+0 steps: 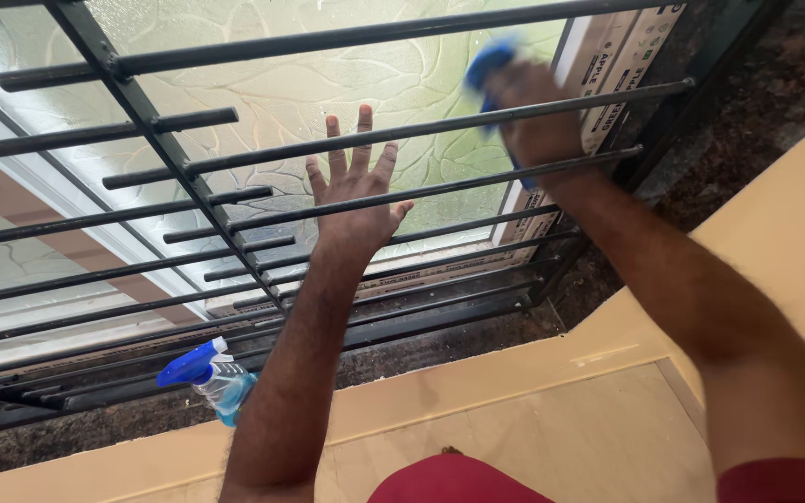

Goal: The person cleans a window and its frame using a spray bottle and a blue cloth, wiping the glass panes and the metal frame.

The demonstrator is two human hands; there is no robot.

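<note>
The right hand [538, 116] reaches between the grille bars [393, 133], its fingers clamped on a blue cloth [491, 61] pressed to the frosted glass [281, 93] near the pane's upper right corner — best worked in overlapping strokes, wrist kept clear of the bars. The left hand [356, 200] lies flat on the glass, fingers spread apart, bracing. The cloth looks small, bunched and blurred. A blue spray bottle [211, 377] lies on the dark stone sill [95, 438], at its left end.

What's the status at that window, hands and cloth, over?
Left hand flat and open against the patterned glass. Right hand holds blue cloth, blurred. Black bars cross both hands. Spray bottle on sill.
</note>
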